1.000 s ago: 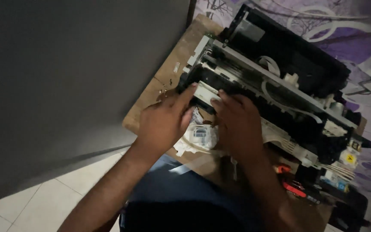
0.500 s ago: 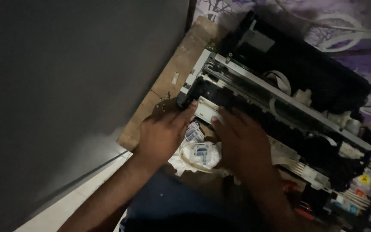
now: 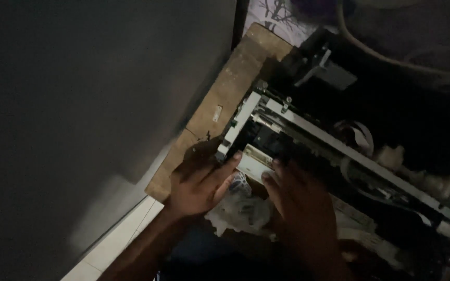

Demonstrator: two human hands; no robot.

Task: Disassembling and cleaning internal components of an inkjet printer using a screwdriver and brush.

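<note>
Both forearms are bare, no sleeves, rings or watch visible.

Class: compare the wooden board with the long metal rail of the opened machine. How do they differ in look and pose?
The wooden board is broad, flat, brown and matte; the metal rail is narrow, pale and shiny. The board lies beneath the opened machine, while the rail runs across its top. The left hand rests over the board's edge; the right hand lies nearer the rail. Both run diagonally.

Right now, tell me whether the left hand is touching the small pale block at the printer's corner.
Touching. The head view shows the left hand with a fingertip laid against the near edge of the pale block, no gap visible.
</note>
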